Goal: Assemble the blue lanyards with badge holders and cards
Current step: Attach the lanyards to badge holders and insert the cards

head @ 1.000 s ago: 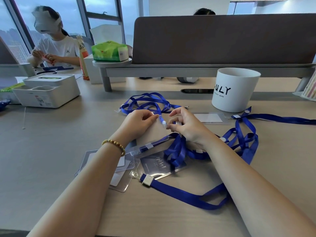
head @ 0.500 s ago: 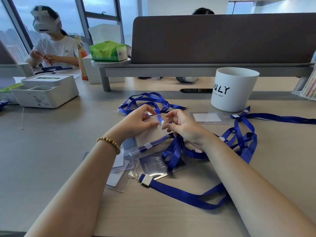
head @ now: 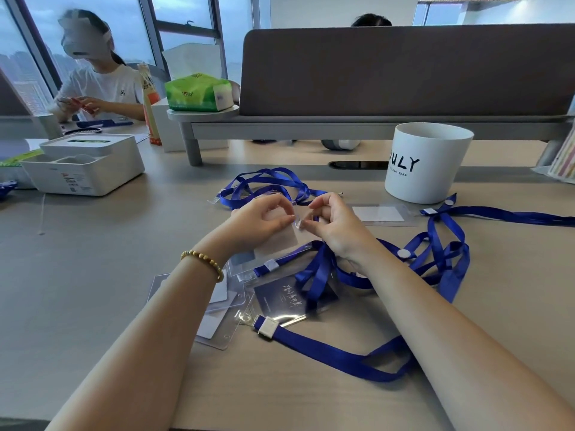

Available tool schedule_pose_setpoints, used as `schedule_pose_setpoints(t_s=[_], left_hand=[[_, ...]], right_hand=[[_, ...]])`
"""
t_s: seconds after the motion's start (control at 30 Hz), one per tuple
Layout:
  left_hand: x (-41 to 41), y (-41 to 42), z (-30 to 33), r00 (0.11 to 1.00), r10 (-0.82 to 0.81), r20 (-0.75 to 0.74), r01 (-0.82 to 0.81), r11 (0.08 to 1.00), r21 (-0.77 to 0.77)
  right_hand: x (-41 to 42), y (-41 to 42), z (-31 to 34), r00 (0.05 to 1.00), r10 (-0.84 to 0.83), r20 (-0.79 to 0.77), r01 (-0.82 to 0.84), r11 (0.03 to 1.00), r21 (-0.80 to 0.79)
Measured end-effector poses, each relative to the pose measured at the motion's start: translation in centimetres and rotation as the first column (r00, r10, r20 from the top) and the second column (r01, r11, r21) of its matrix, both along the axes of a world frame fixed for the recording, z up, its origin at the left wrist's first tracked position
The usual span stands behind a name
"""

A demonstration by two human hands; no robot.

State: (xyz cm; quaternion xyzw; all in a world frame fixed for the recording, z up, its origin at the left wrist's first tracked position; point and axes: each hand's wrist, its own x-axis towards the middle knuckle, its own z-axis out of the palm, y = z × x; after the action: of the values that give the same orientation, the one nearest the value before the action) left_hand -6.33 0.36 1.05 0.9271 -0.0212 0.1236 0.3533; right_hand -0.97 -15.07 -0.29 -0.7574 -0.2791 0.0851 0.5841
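Observation:
My left hand [head: 264, 219] pinches the top edge of a clear badge holder [head: 278, 242] held just above the table. My right hand [head: 334, 227] pinches a small white lanyard clip [head: 297, 224] against that edge, fingertips touching the left ones. The blue lanyard [head: 317, 275] of that clip hangs below my right wrist. Beneath lies a holder with a dark card [head: 289, 301], joined to a lanyard [head: 336, 356] that loops toward me. Clear holders with white cards [head: 214, 318] are stacked under my left forearm. Another holder with a white card [head: 378, 214] lies past my right hand.
More blue lanyards lie in a pile behind my hands [head: 267, 181] and tangled at the right [head: 441, 256]. A white cup [head: 426, 163] stands at the back right, a white box [head: 84, 169] at the left, a green tissue pack [head: 199, 94] on a shelf. Another person sits at the far left.
The blue lanyard end that showed between my fingertips is now hidden. Both hands have closed in on the top edge of the clear holder, with the white clip between them.

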Motion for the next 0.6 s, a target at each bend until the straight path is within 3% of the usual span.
schedule_pose_setpoints(t_s=[0.4,0.6], left_hand=[[0.19,0.31,-0.01,0.994,0.099,-0.038,-0.101,0.994,-0.044],[-0.09,0.27,0.42,0.990,0.084,-0.116,-0.086,0.996,-0.007]], right_hand=[[0.18,-0.87,0.81,0.995,0.037,0.094,-0.033,0.999,-0.043],[0.28,-0.69,0.27,0.996,0.070,0.050,-0.059,0.977,-0.204]])
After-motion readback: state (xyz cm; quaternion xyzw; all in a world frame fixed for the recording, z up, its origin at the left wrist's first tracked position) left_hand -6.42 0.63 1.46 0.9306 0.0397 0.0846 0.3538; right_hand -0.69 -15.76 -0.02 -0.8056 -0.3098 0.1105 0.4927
